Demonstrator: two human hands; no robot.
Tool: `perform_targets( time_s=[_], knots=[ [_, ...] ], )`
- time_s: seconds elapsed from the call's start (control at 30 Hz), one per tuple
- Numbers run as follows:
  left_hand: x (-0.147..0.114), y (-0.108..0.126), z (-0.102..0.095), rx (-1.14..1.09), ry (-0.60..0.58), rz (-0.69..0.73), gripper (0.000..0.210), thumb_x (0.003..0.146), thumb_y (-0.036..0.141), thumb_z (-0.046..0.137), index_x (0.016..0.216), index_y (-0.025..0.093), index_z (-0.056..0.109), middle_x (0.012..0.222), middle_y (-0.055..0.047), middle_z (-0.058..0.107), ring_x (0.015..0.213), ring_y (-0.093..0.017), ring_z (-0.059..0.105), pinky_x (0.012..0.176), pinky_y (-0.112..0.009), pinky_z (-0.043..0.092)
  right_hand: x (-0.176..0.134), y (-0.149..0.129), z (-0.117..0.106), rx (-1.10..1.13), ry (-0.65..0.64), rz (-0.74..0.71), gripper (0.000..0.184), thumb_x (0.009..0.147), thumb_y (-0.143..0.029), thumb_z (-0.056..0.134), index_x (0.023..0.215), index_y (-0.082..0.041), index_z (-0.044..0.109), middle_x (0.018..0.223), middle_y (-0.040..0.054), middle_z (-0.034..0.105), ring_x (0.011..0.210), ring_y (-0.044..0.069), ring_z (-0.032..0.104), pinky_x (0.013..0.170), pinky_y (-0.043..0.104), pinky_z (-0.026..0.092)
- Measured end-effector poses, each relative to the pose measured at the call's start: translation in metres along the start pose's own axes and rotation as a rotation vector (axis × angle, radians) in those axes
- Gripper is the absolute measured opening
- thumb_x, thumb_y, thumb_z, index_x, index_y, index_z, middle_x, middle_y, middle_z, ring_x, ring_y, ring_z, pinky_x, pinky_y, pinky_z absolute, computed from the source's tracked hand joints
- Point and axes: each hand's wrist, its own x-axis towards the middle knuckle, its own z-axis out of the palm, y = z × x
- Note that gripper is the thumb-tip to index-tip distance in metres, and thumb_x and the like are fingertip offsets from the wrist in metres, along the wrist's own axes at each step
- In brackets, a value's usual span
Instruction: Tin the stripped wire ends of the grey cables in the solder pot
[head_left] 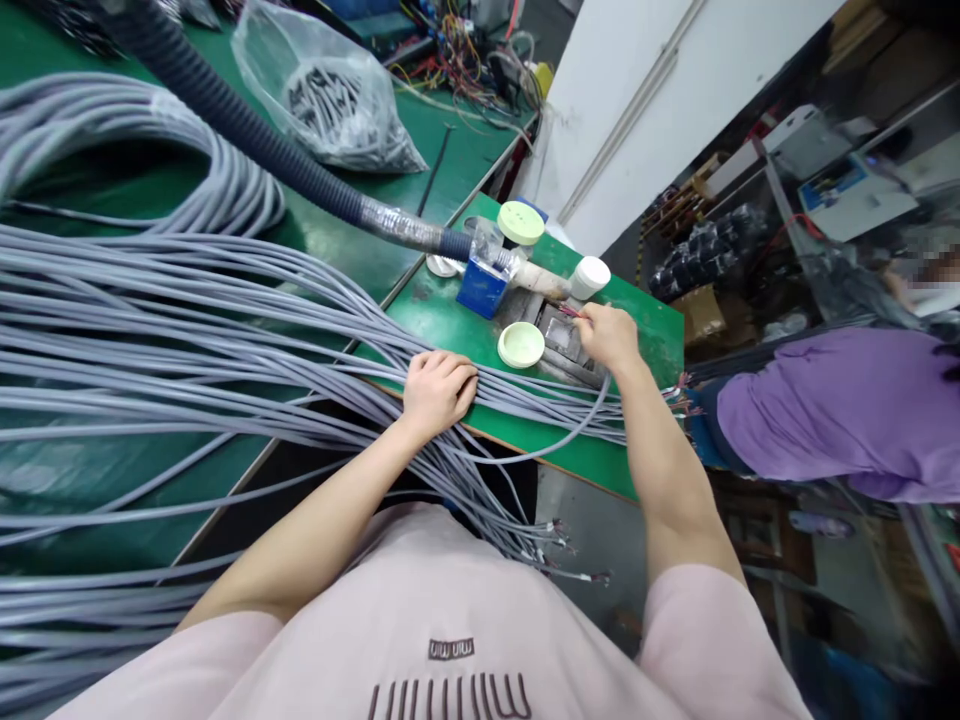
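Note:
My right hand pinches the end of a grey cable, which loops down from it and back to the left. Thin coloured wires stick out of that end, above a solder pot with a silvery square surface. My left hand is closed over a bundle of grey cables at the table's near edge; its fingertips are partly hidden. A shallow pale-yellow tub stands left of the pot. Behind it are a white cup and a yellow-lidded jar.
A dark ribbed hose runs to a blue box with a nozzle near the pot. Coiled cable and a clear bag lie on the green table. A person in a purple top is at right.

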Motion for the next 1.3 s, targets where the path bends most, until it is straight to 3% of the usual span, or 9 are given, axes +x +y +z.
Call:
perform_targets(
  time_s=[0.27,0.67,0.9,1.03,1.17,1.3],
  knots=[
    [0.0,0.0,0.001,0.013,0.001,0.0,0.012,0.087,0.024,0.056,0.091,0.022,0.067,0.097,-0.002,0.073,0.093,-0.02,0.062,0.086,-0.041,0.037,0.015,0.011,0.038,-0.084,-0.085,-0.015,0.032,0.091,-0.032,0.042,0.108,-0.019,0.066,0.102,0.0136,0.072,0.095,0.028,0.065,0.073,0.032,0.045],
    [-0.001,0.0,0.002,-0.011,-0.032,-0.041,0.015,0.088,0.025,0.053,0.093,0.024,0.068,0.099,-0.004,0.074,0.095,-0.023,0.062,0.087,-0.043,0.036,0.023,0.005,0.047,-0.112,-0.141,-0.024,0.033,0.092,-0.03,0.041,0.11,-0.016,0.065,0.107,0.0165,0.071,0.101,0.028,0.065,0.079,0.033,0.046],
    [-0.001,0.0,0.001,-0.006,-0.037,-0.049,0.015,0.089,0.026,0.052,0.092,0.023,0.067,0.099,-0.003,0.074,0.095,-0.022,0.061,0.087,-0.042,0.036,0.02,0.006,0.036,-0.051,-0.115,-0.004,0.032,0.09,-0.03,0.043,0.105,-0.016,0.067,0.103,0.0158,0.071,0.096,0.029,0.065,0.075,0.033,0.043],
    [0.0,-0.001,0.001,-0.009,-0.035,-0.048,0.016,0.089,0.026,0.052,0.092,0.023,0.067,0.099,-0.003,0.074,0.096,-0.022,0.061,0.087,-0.042,0.036,0.009,0.007,0.016,0.174,-0.001,-0.071,0.031,0.089,-0.033,0.045,0.095,-0.015,0.07,0.093,0.0098,0.073,0.086,0.023,0.064,0.072,0.029,0.041],
    [-0.001,-0.001,0.002,-0.027,-0.017,-0.04,0.014,0.088,0.025,0.054,0.092,0.023,0.067,0.098,-0.003,0.073,0.095,-0.022,0.062,0.087,-0.043,0.036,-0.002,-0.01,0.001,0.409,0.002,-0.198,0.03,0.086,-0.033,0.048,0.085,-0.013,0.07,0.079,0.0044,0.07,0.073,0.017,0.06,0.065,0.025,0.038],
    [-0.001,0.0,0.002,-0.022,-0.02,-0.042,0.015,0.088,0.025,0.054,0.092,0.023,0.068,0.099,-0.004,0.073,0.095,-0.022,0.062,0.087,-0.043,0.036,-0.007,-0.037,-0.002,0.387,-0.068,-0.214,0.027,0.084,-0.031,0.05,0.086,-0.015,0.072,0.082,0.0043,0.072,0.074,0.017,0.061,0.066,0.025,0.038]
  ],
)
